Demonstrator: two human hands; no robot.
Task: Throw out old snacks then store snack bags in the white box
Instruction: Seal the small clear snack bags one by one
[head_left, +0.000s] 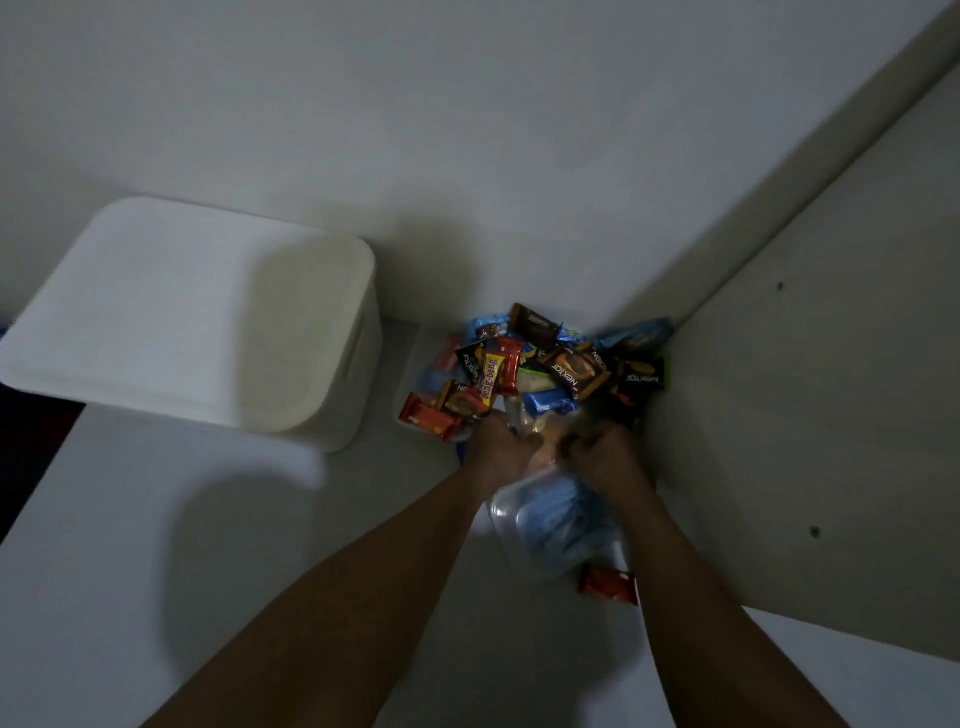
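Dim white shelf (156, 545) in a corner, white walls behind and at the right side. At 9 o'clock from the middle, white box (192, 317) standing on the shelf, top side toward the camera — cannot tell whether closed by a lid or turned over. Nothing seen inside, so judged: storing not begun. Pile of snack packets (535, 369) heaped in the corner at 3 o'clock from the box, well apart from it, not sorted. Sorting out of old ones judged as only starting; no bin visible.

Counted: one box, one pile, two hands. In the pile roughly a dozen or more small packets, exact number not possible to tell — at least three dark "Nextar" ones, several red, several blue. One more red packet (609, 584) lying alone at 5 o'clock from the pile, beside a clear plastic bag with blue content (561, 519).

Left hand (501, 441) and right hand (605, 452) both curled narrow at the near edge of the pile, seemingly gripping the clear plastic; what exactly is held, cannot tell.
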